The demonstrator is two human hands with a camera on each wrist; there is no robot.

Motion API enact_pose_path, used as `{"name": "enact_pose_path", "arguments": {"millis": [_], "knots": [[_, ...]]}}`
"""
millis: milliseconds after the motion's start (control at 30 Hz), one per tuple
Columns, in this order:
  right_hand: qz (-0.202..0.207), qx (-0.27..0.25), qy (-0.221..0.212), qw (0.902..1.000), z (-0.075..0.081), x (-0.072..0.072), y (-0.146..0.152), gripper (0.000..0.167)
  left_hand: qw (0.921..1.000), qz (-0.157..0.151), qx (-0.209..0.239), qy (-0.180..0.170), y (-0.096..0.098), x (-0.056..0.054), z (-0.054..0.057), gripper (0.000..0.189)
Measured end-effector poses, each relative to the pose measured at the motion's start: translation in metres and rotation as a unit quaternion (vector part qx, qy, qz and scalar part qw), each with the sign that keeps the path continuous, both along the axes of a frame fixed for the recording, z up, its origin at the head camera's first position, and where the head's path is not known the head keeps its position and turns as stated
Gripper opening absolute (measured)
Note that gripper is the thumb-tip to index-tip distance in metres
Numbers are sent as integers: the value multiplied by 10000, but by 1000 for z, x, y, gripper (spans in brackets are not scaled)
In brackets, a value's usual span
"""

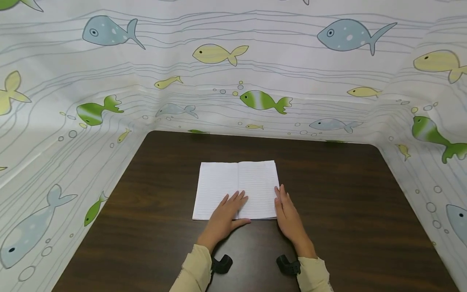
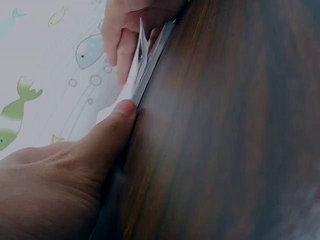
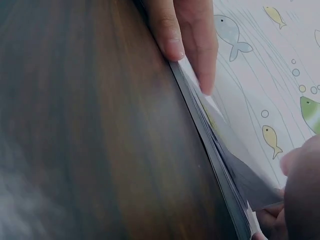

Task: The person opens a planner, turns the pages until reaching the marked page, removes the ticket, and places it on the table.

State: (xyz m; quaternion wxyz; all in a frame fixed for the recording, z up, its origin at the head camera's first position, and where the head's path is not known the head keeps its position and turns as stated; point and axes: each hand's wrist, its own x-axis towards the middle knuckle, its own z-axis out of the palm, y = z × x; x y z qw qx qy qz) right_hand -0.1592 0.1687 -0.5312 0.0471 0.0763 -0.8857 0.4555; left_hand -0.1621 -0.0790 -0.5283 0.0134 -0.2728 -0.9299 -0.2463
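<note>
Your left hand [image 1: 226,213] lies released, its fingers straight across the middle fold of the notebook [image 1: 238,178] and its thumb reaching along the bottom edge. Your right hand [image 1: 290,217] is at the notebook's right edge with its fingers nearly straight; the wrist views show fingertips at the parted leaves, but you cannot tell from them whether it pinches a page.

Largest in front of you is the white patterned sheet [image 1: 292,69], rising behind the counter and along both its sides, printed with blue, green and yellow fish, thin wavy lines and bubbles. Next comes the dark wood-grain counter [image 1: 346,194], glossy near your wrists. The notebook lies open on it, near the middle, its two facing pages lined and without writing. In the right wrist view, a page [image 3: 250,175] stands lifted from the stack. Your pale left sleeve [image 1: 193,267] and right sleeve [image 1: 313,275] end at your wrists. Smaller again, a black left wrist device [image 1: 222,264] and a black right wrist device [image 1: 287,265] jut inward, facing each other.
</note>
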Motion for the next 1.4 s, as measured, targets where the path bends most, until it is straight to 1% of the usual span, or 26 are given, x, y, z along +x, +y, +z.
{"name": "enact_pose_path", "arguments": {"millis": [67, 167, 333, 433, 533, 633, 667, 800, 867, 900, 967, 1033, 1067, 1133, 1200, 1267, 1333, 1400], "knots": [[84, 261, 111, 9996, -1, 1, -1, 56, 9998, 71, 166, -24, -3, 0, -1, 81], [89, 425, 237, 9988, -2, 2, -3, 55, 9989, 277, 364, -109, -5, 0, -4, 92], [95, 542, 120, 9984, -2, 4, -5, 52, 9953, 535, 693, -413, -7, -1, -4, 106], [191, 547, 136, 9982, -3, 5, -7, 50, 9926, 593, 886, -577, -9, -3, -4, 105], [354, 552, 282, 9975, -3, 4, -10, 47, 9897, 628, 1035, -767, -11, -4, -2, 104], [548, 564, 435, 9960, -3, 3, -11, 46, 9872, 586, 1224, -838, -13, -4, -1, 101], [605, 580, 488, 9953, -3, 3, -12, 45, 9867, 583, 1257, -846, -14, -4, -1, 100], [717, 612, 533, 9941, -4, 3, -13, 44, 9871, 459, 1384, -663, -17, -4, -1, 91], [723, 605, 521, 9942, -4, 2, -13, 45, 9874, 344, 1456, -516, -19, -4, -2, 85], [714, 582, 475, 9946, -4, 2, -13, 46, 9863, 289, 1559, -447, -20, -4, -2, 83], [682, 535, 361, 9956, -3, 2, -13, 48, 9816, 255, 1855, -385, -22, -4, -2, 81], [642, 467, 271, 9965, -3, 2, -13, 50, 9729, 342, 2259, -363, -23, -4, -1, 81], [610, 456, 209, 9969, -3, 2, -13, 51, 9674, 458, 2466, -335, -23, -4, 0, 82], [560, 457, 146, 9973, -3, 2, -13, 52, 9555, 850, 2813, -247, -22, -4, 0, 86], [517, 468, 138, 9975, -3, 3, -13, 53, 9479, 1368, 2875, 30, -22, -4, 1, 91], [488, 499, 115, 9975, -2, 3, -14, 54, 9441, 1872, 2680, 434, -22, -5, 0, 93], [484, 488, 132, 9975, -2, 3, -14, 55, 9403, 2320, 2317, 914, -23, -5, 0, 92], [507, 507, 180, 9973, -2, 2, -14, 56, 9350, 2694, 1878, 1339, -25, -6, 1, 90]]}}
